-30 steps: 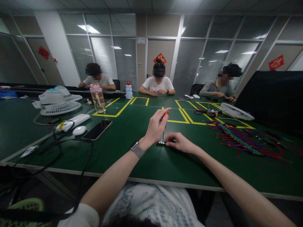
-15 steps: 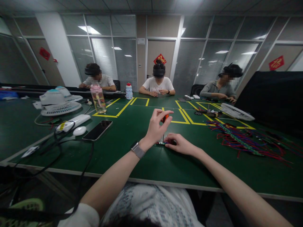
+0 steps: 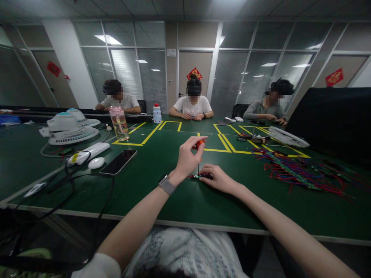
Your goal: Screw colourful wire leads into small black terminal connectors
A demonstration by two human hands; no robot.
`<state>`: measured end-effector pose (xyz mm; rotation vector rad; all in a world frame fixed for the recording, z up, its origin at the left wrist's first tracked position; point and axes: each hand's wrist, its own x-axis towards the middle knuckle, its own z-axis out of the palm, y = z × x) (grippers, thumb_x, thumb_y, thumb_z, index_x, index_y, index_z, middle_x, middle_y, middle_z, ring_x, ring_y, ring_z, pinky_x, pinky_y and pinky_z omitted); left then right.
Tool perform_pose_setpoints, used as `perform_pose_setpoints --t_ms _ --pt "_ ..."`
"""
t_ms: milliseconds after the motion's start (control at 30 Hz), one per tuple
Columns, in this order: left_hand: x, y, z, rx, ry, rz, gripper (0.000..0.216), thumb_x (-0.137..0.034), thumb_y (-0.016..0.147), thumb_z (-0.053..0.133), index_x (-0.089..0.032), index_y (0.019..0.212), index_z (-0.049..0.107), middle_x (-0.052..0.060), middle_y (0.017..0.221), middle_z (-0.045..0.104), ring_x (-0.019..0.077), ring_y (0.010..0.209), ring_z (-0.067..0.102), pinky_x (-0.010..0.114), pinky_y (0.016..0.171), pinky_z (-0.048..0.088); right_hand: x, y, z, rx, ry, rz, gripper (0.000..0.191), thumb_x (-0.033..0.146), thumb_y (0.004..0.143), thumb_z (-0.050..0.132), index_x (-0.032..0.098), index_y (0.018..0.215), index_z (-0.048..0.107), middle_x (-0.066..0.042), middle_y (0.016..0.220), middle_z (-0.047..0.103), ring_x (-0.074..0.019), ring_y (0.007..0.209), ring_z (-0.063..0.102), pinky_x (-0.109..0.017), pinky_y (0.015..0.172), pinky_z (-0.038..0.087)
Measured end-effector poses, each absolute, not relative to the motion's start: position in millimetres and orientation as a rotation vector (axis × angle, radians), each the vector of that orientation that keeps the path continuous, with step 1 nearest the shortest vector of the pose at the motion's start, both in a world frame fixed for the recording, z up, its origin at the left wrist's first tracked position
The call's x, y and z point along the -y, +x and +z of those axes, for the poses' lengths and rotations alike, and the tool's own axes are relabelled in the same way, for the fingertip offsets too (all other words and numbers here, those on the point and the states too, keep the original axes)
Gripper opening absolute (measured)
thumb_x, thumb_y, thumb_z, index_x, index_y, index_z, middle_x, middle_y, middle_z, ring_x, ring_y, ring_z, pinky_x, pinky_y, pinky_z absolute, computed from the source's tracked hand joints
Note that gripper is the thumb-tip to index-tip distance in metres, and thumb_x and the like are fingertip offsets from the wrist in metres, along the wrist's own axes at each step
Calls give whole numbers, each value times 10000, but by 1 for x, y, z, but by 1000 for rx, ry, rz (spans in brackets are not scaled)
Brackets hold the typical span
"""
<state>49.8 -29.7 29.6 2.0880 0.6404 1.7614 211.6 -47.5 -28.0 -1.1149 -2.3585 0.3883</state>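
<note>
My left hand is closed around the orange handle of a small screwdriver, held upright with its thin shaft pointing down. The tip meets a small dark part lying on the green table. My right hand lies on the table with its fingers pressed on that part, holding it in place. A watch with a grey band sits on my left wrist.
A black phone, a white mouse and cables lie to the left, with white fans and a pink-capped bottle behind. A bundle of coloured wires spreads on the right. Three people sit at the far side.
My left hand's fingers have shifted on the screwdriver handle while it stays upright on the part. My right hand has hardly moved. The view has tilted slightly.
</note>
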Motion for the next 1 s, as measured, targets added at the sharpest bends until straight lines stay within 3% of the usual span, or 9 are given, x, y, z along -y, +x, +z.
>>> perform_pose_setpoints --t_ms 200,433,633,800,1000 --pt "30 46 32 -679 2136 1753 172 -221 879 581 -200 1006 696 44 951 610 134 860 599 227 729 508 43 214 -31 2313 -1125 463 155 241 838 624 149 922 716 -56 851 631 -160 754 589 -271 679 461" --pt "26 47 28 -561 2040 1661 287 -204 956 426 -200 1149 638 78 1131 640 140 890 666 252 762 529 45 214 -30 2350 -1128 418 175 275 868 599 159 940 710 -50 857 622 -152 751 587 -260 670 456" --pt "28 48 30 -593 2087 1721 220 -186 904 531 -194 1073 673 51 982 673 130 840 655 225 720 525 53 207 -31 2438 -1172 137 165 234 884 560 149 952 684 -91 925 612 -200 859 586 -317 780 471" --pt "28 46 30 -662 2133 1736 181 -262 889 583 -209 1014 702 34 921 655 129 834 613 214 709 503 49 203 -37 2285 -1175 343 103 174 828 617 155 897 691 -58 896 609 -156 770 576 -284 725 468" --pt "25 47 27 -571 1991 1621 304 -248 959 431 -218 1178 640 72 1145 640 149 941 653 244 773 530 40 206 -45 2123 -1160 575 171 191 761 672 155 926 702 -27 828 597 -134 710 551 -265 662 454"
